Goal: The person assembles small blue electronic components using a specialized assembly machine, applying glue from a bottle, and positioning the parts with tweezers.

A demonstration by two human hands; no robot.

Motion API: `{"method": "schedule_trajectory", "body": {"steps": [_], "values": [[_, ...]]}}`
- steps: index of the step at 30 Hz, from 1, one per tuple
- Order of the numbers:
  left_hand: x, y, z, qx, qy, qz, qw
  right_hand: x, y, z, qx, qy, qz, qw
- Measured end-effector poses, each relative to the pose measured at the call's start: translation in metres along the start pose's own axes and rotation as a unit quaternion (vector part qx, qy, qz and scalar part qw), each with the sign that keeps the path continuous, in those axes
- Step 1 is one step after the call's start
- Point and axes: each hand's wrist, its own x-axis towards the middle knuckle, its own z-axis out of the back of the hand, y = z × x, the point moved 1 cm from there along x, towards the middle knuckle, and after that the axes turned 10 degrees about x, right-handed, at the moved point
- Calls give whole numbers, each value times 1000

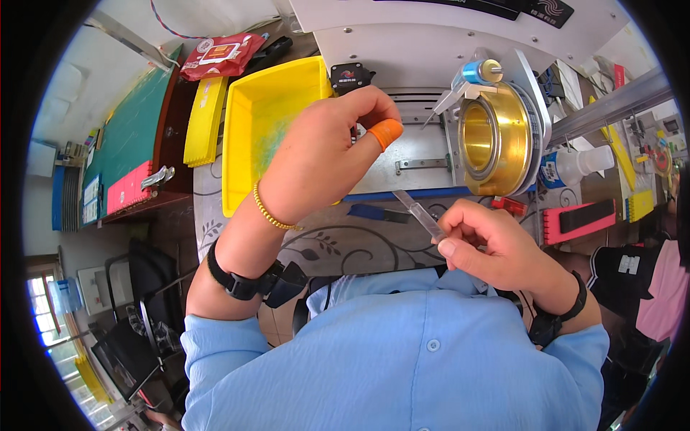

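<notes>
2 hands (316, 147) (496, 248), 1 clr plastic pc (425, 219), 1 yel. bin (233, 158), 1 gold roll (507, 136), 1 orng finger cot (386, 133)

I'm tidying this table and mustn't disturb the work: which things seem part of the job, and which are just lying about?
Likely in use:
- clear plastic piece, held in the right fingers
- gold roll
- yellow bin

Probably just lying about:
- red packet
- white-capped bottle

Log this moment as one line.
left hand: orange finger cot on, grip contents unclear | right hand: pinching slim clear plastic piece | yellow bin: left of gold tape roll
</notes>
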Motion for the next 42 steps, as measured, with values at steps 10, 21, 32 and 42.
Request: {"method": "schedule_trajectory", "body": {"steps": [10,21,32,42], "values": [[1,14,-3,-160,-53,46,985,22,18,-16,102,-47,-8,994],[-2,18,-5,-221,-85,47,970,35,23,-20,88,-61,-32,994],[-3,19,-5,-210,-69,27,975,46,24,-22,118,-47,-45,991],[-2,19,-7,-200,-83,34,976,55,28,-24,180,-39,-63,981]]}}
